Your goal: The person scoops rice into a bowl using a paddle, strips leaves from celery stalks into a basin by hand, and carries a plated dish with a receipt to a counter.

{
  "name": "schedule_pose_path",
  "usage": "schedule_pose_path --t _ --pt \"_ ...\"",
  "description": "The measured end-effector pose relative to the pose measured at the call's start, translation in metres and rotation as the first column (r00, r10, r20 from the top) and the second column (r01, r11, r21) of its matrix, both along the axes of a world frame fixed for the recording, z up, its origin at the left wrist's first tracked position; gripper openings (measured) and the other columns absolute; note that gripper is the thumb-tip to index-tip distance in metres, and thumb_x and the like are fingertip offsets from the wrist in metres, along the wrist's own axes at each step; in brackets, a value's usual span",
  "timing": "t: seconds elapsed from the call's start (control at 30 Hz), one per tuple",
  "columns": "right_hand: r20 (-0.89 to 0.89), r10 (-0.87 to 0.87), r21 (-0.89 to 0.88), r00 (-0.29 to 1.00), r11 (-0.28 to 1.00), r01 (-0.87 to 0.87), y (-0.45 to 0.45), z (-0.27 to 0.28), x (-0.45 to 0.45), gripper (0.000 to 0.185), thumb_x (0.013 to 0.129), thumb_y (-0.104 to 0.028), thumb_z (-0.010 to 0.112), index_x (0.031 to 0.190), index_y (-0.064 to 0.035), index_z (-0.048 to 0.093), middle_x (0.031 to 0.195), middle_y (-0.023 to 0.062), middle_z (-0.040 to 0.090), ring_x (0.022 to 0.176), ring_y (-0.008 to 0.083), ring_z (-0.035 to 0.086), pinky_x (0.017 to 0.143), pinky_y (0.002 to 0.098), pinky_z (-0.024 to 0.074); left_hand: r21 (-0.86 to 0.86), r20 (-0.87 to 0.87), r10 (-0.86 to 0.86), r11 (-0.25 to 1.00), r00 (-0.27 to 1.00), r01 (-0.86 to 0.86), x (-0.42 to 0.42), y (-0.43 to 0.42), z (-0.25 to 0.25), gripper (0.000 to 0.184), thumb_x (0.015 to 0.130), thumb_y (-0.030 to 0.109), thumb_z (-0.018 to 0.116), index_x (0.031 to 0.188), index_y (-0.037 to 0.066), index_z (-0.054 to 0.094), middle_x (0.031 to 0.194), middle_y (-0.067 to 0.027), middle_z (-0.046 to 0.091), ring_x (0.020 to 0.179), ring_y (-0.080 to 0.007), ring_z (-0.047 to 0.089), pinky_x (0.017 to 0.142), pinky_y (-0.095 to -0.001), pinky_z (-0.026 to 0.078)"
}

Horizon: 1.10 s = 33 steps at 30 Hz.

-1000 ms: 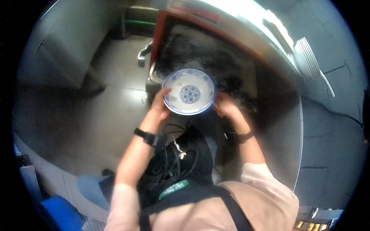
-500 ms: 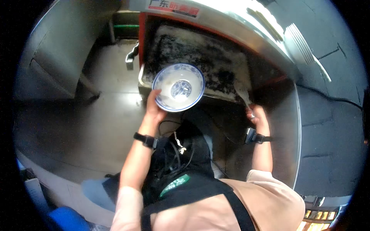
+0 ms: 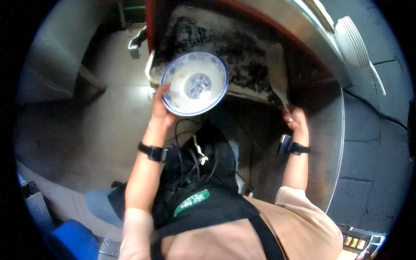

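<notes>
My left hand (image 3: 161,108) grips the near left rim of a white bowl (image 3: 178,96) with blue patterning inside and a blue edge. The bowl tilts toward me; a small pale bit shows on its inner wall, but no filling is visible. Closed around the handle of a pale spatula-like utensil (image 3: 281,92) is my right hand (image 3: 297,118). The utensil's far end is blurred and points into a wide, shallow tray (image 3: 249,100) with a mottled black and whitish surface. I cannot make out what coats the tray. The bowl is held above the tray's near left part.
A red-edged metal cabinet frame (image 3: 149,26) surrounds the tray. At the upper right, a stack of white dishes (image 3: 353,41) stands on the metal top. A bent metal bracket (image 3: 137,43) juts out on the left. A black cable (image 3: 368,106) runs along the dark tiled wall.
In the view, the bowl and my left hand have shifted up and left, and my right hand slightly up and right. The surroundings have shifted too. Both hands keep their holds.
</notes>
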State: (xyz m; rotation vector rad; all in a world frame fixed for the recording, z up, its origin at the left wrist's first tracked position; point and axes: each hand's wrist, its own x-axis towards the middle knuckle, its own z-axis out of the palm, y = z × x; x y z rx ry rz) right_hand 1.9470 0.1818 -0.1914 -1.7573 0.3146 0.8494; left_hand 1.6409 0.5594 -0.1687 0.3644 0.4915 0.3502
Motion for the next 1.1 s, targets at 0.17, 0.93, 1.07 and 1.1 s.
schedule_pose_path --t 0.17,0.93,1.07,1.1 --pt "-0.082 -0.089 0.213 0.993 0.971 0.105 0.015 -0.014 0.016 0.023 0.095 -0.018 0.034 0.086 -0.0048 0.050 0.058 0.0027 0.047 0.040 0.0117 0.041 0.033 0.0238 0.0330 0.058 0.048 0.017 0.998 0.999 -0.020 -0.003 0.000 -0.012 0.051 0.086 0.031 0.050 0.126 -0.001 0.045 0.120 -0.0166 0.056 0.108 -0.0294 0.057 0.095 -0.0413 0.046" --pt "0.272 0.161 0.025 0.949 0.984 -0.174 0.063 -0.058 0.116 0.011 0.086 -0.015 0.052 0.076 -0.0099 0.052 0.060 0.0015 0.044 0.051 0.0139 0.042 0.045 0.0268 0.0319 0.026 -0.009 0.042 0.999 0.999 -0.042 0.002 0.004 -0.009 0.047 0.088 0.028 0.046 0.126 -0.001 0.045 0.121 -0.0169 0.056 0.109 -0.0291 0.056 0.096 -0.0424 0.045" --pt "0.215 0.027 0.180 0.976 0.981 -0.067 0.073 -0.099 0.148 0.010 0.086 -0.016 0.052 0.080 -0.0079 0.054 0.062 0.0034 0.045 0.050 0.0142 0.041 0.045 0.0270 0.0314 0.081 -0.056 0.033 0.996 0.998 -0.029 0.007 0.011 -0.005 0.049 0.091 0.033 0.046 0.128 0.000 0.044 0.121 -0.0158 0.056 0.109 -0.0280 0.056 0.096 -0.0423 0.045" --pt "0.234 0.012 0.195 0.972 0.979 -0.059 0.074 -0.105 0.147 0.010 0.087 -0.017 0.052 0.083 -0.0075 0.053 0.063 0.0034 0.046 0.050 0.0144 0.042 0.044 0.0276 0.0315 0.106 -0.081 0.000 0.994 0.997 0.008 0.007 0.011 0.001 0.050 0.093 0.036 0.044 0.128 0.001 0.044 0.121 -0.0153 0.056 0.109 -0.0272 0.056 0.096 -0.0427 0.045"
